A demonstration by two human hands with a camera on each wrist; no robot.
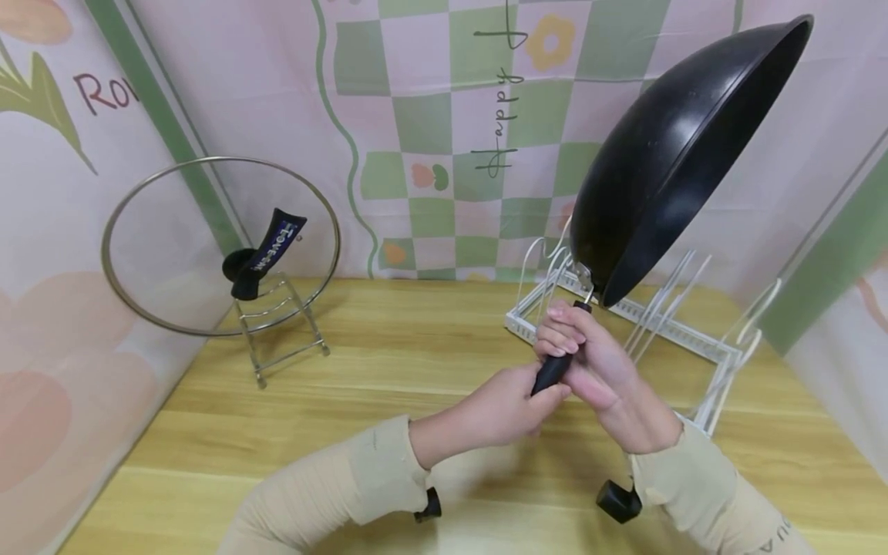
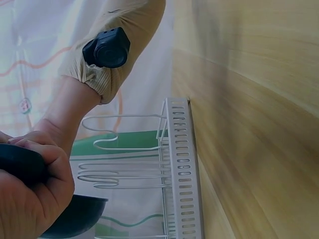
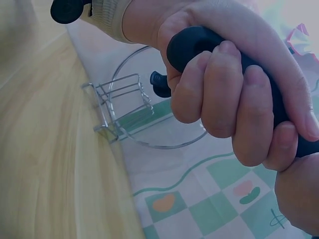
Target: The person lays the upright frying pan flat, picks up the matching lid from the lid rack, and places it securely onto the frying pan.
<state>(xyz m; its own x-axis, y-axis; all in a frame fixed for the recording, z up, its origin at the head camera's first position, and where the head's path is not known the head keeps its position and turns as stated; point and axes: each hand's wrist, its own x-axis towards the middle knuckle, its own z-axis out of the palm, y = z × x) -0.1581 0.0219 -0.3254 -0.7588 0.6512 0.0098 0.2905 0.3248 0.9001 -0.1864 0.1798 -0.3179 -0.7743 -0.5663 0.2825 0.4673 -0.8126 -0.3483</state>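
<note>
A black wok point(image 1: 659, 154) is held up tilted over the table, its open side facing right and its rounded outside facing left. My left hand point(image 1: 509, 405) grips the lower end of its black handle point(image 1: 553, 373). Further up, close to the wok, my right hand point(image 1: 590, 358) wraps round the same handle. In the right wrist view, curled fingers point(image 3: 222, 92) lie across the handle. Below and behind the wok stands a white wire rack point(image 1: 714, 393) with upright loops, partly hidden by the wok and my right hand.
At the left, a clear lid point(image 1: 156, 231) with a metal rim and black knob leans upright in a small metal stand point(image 1: 284, 358). Wood-patterned table point(image 1: 388, 362) lies beneath. Printed curtains point(image 1: 416, 77) close off the back and sides.
</note>
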